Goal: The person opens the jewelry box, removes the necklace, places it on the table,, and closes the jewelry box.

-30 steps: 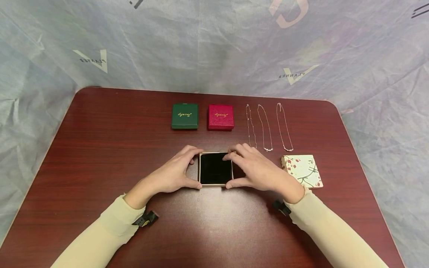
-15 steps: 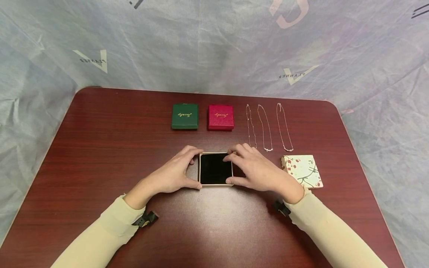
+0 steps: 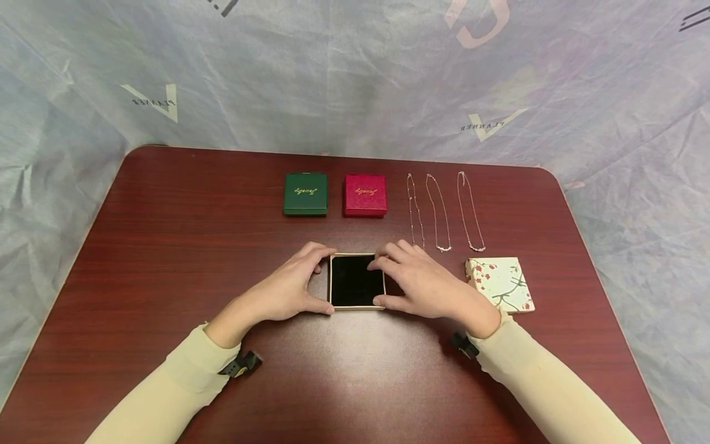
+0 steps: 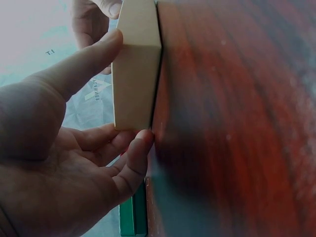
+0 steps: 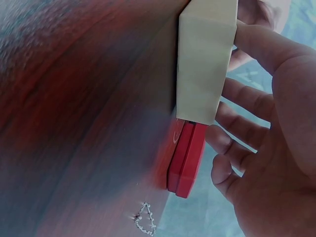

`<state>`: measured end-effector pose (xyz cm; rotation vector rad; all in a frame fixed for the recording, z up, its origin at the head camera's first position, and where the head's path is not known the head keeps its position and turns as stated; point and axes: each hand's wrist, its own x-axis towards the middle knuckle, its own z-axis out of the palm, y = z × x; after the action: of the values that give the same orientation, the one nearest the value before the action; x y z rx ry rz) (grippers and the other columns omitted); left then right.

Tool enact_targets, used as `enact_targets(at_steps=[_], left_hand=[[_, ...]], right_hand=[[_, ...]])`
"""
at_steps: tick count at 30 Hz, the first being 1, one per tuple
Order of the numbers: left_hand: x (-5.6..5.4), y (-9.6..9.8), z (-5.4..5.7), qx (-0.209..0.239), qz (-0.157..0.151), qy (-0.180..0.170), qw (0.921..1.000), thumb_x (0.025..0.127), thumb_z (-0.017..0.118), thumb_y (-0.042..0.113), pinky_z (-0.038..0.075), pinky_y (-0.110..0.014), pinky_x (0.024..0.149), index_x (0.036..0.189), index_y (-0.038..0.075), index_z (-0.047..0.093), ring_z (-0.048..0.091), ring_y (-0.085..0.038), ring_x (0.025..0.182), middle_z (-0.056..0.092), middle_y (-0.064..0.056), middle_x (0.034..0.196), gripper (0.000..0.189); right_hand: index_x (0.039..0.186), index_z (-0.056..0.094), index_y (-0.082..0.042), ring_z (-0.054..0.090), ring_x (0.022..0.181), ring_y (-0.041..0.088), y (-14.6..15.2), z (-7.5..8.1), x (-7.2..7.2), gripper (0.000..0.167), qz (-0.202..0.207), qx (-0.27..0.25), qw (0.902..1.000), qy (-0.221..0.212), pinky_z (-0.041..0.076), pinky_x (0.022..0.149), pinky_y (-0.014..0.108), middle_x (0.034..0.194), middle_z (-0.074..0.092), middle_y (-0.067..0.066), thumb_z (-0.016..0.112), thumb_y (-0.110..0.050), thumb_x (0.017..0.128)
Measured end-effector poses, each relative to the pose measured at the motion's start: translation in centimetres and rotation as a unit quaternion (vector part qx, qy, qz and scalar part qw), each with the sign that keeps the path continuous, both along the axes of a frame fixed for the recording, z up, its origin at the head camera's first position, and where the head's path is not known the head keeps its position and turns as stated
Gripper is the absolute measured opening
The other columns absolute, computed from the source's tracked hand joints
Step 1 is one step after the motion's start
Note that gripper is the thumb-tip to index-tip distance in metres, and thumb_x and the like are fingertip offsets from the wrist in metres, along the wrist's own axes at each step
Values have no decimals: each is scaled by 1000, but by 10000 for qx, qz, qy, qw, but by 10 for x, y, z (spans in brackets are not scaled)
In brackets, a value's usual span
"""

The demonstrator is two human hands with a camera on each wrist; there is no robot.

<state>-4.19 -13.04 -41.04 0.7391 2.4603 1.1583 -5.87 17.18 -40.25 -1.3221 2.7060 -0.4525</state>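
A lidless jewelry box (image 4: 136, 84) with cream sides stands mid-table in the head view, a black pad (image 3: 352, 280) filling its inside. My left hand (image 3: 288, 283) grips it at the left side, thumb at the near corner and fingers at the far corner. On the opposite side, my right hand (image 3: 413, 277) has its thumb at the near right corner. Its index finger is bent over the pad near the far right, with the other fingers by the far edge. Whether that fingertip presses into the pad cannot be made out. The wrist views show both thumbs against the box's upper rim.
Behind the box are a green jewelry box (image 3: 306, 194) and a red jewelry box (image 3: 365, 195), both closed. Farther right lie a left necklace (image 3: 412, 200), a middle necklace (image 3: 442, 219) and a right necklace (image 3: 471, 213). A floral lid (image 3: 501, 283) sits beside my right wrist.
My right thumb has shifted slightly up from the near edge onto the box's corner. The left hand and the box stay in place.
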Motion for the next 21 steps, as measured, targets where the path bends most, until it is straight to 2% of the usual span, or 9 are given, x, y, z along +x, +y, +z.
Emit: enact_targets(at_steps=[11, 21], left_hand=[[0, 0, 0, -19, 15, -6, 10000, 75, 99, 21, 49, -43, 102, 155, 2, 45, 58, -26, 118, 49, -5, 146, 98], [0, 0, 0, 1, -3, -29, 10000, 75, 99, 21, 48, -43, 101, 155, 2, 45, 57, -26, 118, 48, -5, 147, 98]], right_hand=[[126, 70, -14, 55, 114, 22, -4, 0, 0, 48, -16, -24, 10000, 34, 48, 89, 44, 123, 61, -2, 81, -44, 91], [121, 71, -14, 58, 112, 22, -9, 1, -2, 44, -107, 116, 9998, -96, 48, 88, 42, 119, 66, -1, 83, -41, 88]])
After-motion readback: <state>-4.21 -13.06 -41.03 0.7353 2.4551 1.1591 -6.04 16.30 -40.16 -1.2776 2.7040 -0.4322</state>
